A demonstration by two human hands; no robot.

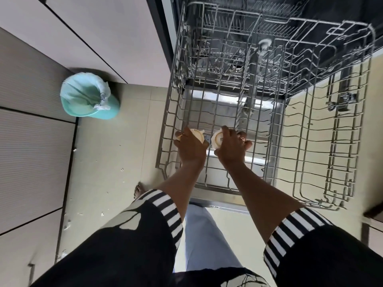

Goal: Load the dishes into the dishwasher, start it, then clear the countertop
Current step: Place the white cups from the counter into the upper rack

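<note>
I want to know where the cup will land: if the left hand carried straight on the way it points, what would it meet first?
Probably the wires of the pulled-out dishwasher rack, near its left side. The left hand grips a cream cup just above them; depth is unclear.

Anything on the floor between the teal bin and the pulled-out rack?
Head view: only bare floor tile lies between the teal bin and the left side of the rack. Nothing stands there.
</note>
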